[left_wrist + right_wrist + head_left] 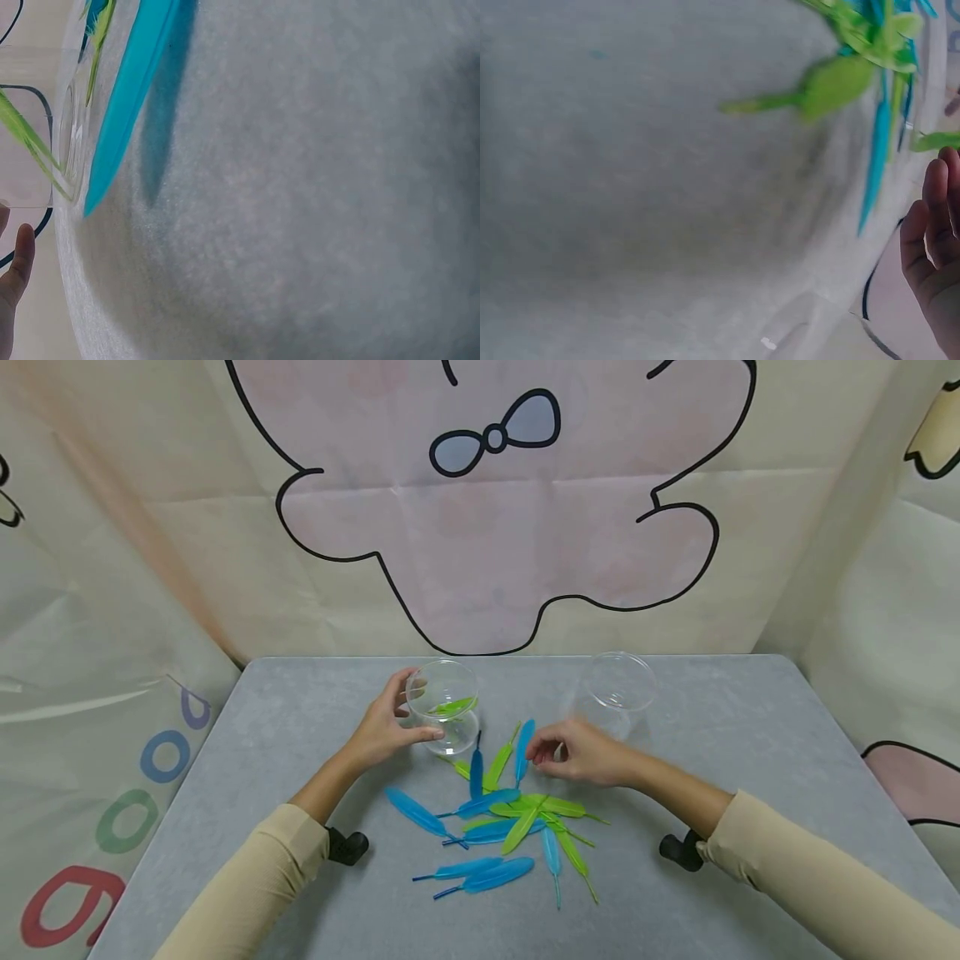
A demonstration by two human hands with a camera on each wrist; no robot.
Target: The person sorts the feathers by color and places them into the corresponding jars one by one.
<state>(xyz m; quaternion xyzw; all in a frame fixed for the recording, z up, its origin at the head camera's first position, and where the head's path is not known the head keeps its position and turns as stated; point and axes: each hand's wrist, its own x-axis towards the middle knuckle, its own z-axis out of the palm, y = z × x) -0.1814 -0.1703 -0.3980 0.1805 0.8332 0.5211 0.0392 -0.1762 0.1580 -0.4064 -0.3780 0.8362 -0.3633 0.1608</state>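
Note:
My left hand (386, 727) grips a clear plastic cup (467, 689) from its left side, thumb at the front and fingers behind. Inside the cup lie green feathers (453, 707), whose stems reach its base in the left wrist view. My right hand (588, 753) hovers over the right of the feather pile, fingers loosely bent, with nothing visible between them. Nearest its fingertips is an upright-pointing blue feather (524, 750). The pile mixes blue feathers and green feathers (522, 828) on the grey table, several of each, some overlapping.
A second clear cup (637, 689) stands at the back right, behind my right hand. Two blue feathers (498, 875) lie apart from the pile towards the front. The grey table (750, 735) ends at a printed cloth backdrop (337, 610).

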